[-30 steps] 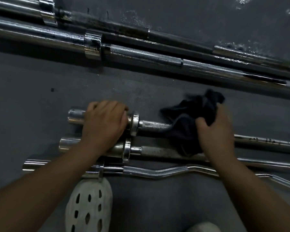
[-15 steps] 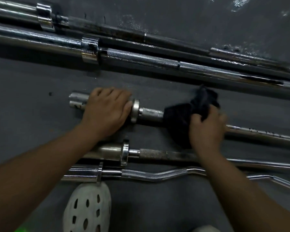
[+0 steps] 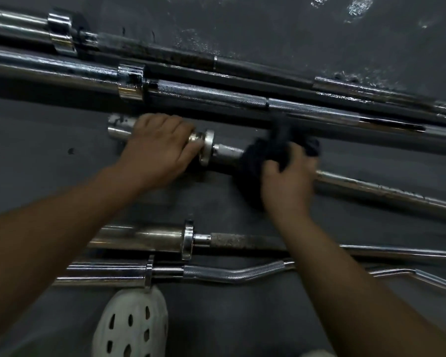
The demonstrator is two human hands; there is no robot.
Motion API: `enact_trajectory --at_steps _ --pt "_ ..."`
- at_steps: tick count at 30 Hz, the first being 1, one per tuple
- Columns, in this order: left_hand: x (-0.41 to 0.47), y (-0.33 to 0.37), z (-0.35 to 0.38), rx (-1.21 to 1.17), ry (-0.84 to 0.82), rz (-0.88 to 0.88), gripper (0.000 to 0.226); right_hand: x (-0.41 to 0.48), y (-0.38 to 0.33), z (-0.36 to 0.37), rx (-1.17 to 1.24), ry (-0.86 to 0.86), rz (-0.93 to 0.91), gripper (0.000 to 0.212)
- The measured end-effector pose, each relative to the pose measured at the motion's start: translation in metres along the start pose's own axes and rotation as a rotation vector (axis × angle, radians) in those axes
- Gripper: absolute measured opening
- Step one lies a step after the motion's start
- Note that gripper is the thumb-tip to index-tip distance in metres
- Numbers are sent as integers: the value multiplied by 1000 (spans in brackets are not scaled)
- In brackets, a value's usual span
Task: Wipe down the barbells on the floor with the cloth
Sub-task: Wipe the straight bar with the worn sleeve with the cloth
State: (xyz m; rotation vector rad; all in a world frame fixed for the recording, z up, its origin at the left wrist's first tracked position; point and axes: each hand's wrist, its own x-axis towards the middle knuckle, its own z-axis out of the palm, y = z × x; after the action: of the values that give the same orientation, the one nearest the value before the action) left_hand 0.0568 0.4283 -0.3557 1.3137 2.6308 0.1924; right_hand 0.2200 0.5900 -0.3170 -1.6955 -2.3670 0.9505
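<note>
L hand (image 3: 160, 148) curled over bar (image 3: 371, 188) sleeve, beside collar. R hand (image 3: 287, 180) grips cloth (image 3: 258, 155), wrapped on the shaft near collar. Frame blurred.

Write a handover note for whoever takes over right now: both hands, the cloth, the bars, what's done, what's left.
Left hand grips the sleeve of the short barbell, steadying it.
Right hand holds the dark cloth bunched round that bar's shaft, just right of the collar.
The long barbells lie beyond it; a rusty-grip bar and a curl bar lie nearer, by the white shoe.
Done: wiping is under way near the collar; nothing shows which other bars are clean.
Left: the rest of this shaft rightwards, then likely the other bars.
</note>
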Motion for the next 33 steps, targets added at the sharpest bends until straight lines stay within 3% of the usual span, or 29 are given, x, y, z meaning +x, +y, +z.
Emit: enact_trajectory --at_steps 4,6,9,11,12,17,20,23,26,29,31,33 --pt "8 -4 -12 -100 -10 74 47 -4 -45 11 -6 -303 -273 49" --pt "-10 0 -14 -144 9 74 45 21 -21 -15 -25 -200 -271 49" --pt "-31 6 -20 -272 81 -50 33 42 33 -57 -93 81 6 51" --pt "-27 12 -21 -252 108 -104 23 23 46 -51 -122 126 223 47" --pt "-24 15 -18 -234 86 -108 20 6 40 -38 -123 87 226 45" --pt "-44 22 -1 -210 -121 -88 33 -49 -7 3 -41 -419 -259 47" --pt "-75 24 -10 -247 -131 -18 37 -14 26 -29 -29 -227 -142 49" --pt "-80 31 -7 -320 -74 -118 27 -15 56 -42 -150 3 101 53" --pt "-78 38 3 -111 -63 -122 21 -69 25 -5 -146 -155 -92 58" --pt "-55 29 3 -110 -76 -79 30 -84 -7 11 -85 -365 -328 58" --pt "-21 18 -3 -192 -48 -90 35 -52 3 -2 -114 -366 -392 60" --pt "1 5 -10 -312 29 -53 37 -10 27 -28 -215 -259 -391 59"
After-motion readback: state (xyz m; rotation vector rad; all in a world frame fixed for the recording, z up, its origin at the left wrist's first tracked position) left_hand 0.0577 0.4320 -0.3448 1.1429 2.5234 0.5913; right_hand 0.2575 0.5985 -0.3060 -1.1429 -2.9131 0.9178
